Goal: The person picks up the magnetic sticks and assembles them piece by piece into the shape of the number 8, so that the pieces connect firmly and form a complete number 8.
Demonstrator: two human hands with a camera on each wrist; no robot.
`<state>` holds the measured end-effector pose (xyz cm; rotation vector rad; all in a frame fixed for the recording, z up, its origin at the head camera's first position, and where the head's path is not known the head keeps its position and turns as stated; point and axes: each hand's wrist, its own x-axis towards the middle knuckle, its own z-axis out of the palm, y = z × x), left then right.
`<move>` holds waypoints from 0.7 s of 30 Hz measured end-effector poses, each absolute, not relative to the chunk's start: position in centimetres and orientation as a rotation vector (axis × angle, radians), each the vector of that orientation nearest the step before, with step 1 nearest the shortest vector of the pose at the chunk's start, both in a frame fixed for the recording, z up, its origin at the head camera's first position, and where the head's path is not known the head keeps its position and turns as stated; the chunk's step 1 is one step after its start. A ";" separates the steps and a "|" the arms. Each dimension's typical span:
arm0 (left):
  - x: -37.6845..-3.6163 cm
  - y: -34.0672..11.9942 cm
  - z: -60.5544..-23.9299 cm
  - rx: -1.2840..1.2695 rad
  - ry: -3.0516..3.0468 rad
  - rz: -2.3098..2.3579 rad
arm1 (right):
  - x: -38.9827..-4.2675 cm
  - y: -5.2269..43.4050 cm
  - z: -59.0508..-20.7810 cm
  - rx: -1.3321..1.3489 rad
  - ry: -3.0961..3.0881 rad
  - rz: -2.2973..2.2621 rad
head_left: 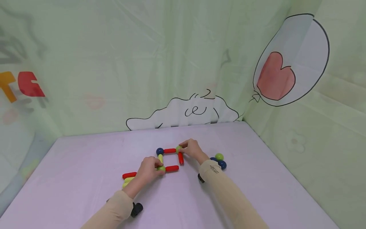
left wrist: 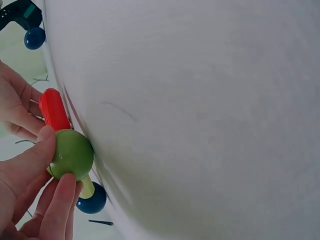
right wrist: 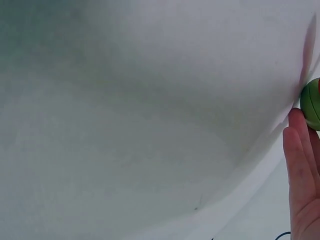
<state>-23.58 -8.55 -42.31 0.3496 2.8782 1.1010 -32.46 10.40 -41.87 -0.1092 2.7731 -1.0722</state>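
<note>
while the square frame (head_left: 169,159) lies flat mid-tabletop (head_left: 85,165), four rods and three corner balls appear joined; its near-right corner looks open. spare rods (head_left: 128,178) and balls (head_left: 219,160) remain loose. left hand (head_left: 148,170) pinches the near-left green ball (left wrist: 72,154); right hand (head_left: 193,149) grips the far-right one (head_left: 178,148). frame sides run squarely across and away.

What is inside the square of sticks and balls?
Inside the square only bare purple table shows. The hands, left and right, cover two corners, so what lies beneath them is hidden.
</note>
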 end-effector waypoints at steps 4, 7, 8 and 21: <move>-23.6 -8.7 -42.3 0.352 2.873 1.110 | -32.4 10.3 -41.7 -0.128 2.784 -1.038; -23.6 -8.8 -42.3 0.355 2.862 1.129 | -32.4 10.3 -41.7 -0.128 2.782 -1.032; -23.6 -8.9 -42.3 0.358 2.858 1.135 | -32.4 10.3 -41.7 -0.130 2.781 -1.032; -23.6 -8.8 -42.1 0.331 2.834 1.159 | -32.3 10.8 -41.4 -0.150 2.759 -1.033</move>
